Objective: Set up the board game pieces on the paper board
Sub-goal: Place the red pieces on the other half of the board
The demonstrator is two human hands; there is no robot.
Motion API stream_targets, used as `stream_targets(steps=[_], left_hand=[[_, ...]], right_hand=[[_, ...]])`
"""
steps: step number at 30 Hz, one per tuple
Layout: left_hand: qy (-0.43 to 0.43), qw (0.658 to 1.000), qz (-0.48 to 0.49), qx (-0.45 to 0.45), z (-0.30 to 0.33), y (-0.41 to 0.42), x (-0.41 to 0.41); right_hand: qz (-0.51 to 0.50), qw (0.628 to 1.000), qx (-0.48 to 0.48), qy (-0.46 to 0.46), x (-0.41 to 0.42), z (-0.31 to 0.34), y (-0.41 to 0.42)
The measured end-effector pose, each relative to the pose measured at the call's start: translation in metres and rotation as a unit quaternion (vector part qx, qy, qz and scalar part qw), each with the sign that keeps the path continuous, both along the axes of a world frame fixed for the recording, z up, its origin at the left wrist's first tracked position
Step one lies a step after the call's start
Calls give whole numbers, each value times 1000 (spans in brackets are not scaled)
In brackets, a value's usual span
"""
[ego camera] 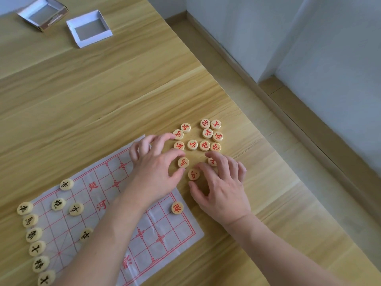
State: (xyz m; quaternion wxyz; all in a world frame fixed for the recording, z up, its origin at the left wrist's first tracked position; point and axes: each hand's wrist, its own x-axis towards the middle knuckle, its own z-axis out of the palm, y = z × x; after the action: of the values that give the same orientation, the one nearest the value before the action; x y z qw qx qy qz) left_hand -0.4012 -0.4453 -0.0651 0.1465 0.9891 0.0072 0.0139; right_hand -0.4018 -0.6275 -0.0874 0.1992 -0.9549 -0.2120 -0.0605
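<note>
Just beyond our fingertips the red discs point(192, 144) lie loose on the table point(103, 89), off the board point(156, 230); one sits on it below the right hand point(221, 188). Black looks mostly placed, beside the left hand point(152, 168). Both hands are half-curled, apparently gripping nothing yet.

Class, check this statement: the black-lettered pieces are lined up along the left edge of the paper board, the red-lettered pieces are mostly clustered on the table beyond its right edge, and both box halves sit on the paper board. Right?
Not quite. The head view shows the two box halves on the bare table, far from the paper board. The rest stands: black-lettered pieces line the left edge, red-lettered pieces cluster off the right.
</note>
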Motion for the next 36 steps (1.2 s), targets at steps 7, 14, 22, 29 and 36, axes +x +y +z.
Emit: stream_targets(steps=[7, 14, 22, 29, 36], left_hand=[[-16, 1000, -8, -1, 1, 2, 1], [-50, 993, 111, -10, 20, 54, 2], [-15, 994, 109, 16, 11, 81, 8], [5, 998, 56, 27, 9, 88, 7], [9, 998, 52, 31, 9, 89, 4]], right_hand=[[-11, 1000, 24, -3, 0, -2, -2], [-63, 994, 84, -7, 2, 11, 20], [-63, 994, 85, -8, 0, 17, 68], [-64, 995, 74, 0, -6, 12, 75], [-70, 996, 61, 7, -11, 14, 71]])
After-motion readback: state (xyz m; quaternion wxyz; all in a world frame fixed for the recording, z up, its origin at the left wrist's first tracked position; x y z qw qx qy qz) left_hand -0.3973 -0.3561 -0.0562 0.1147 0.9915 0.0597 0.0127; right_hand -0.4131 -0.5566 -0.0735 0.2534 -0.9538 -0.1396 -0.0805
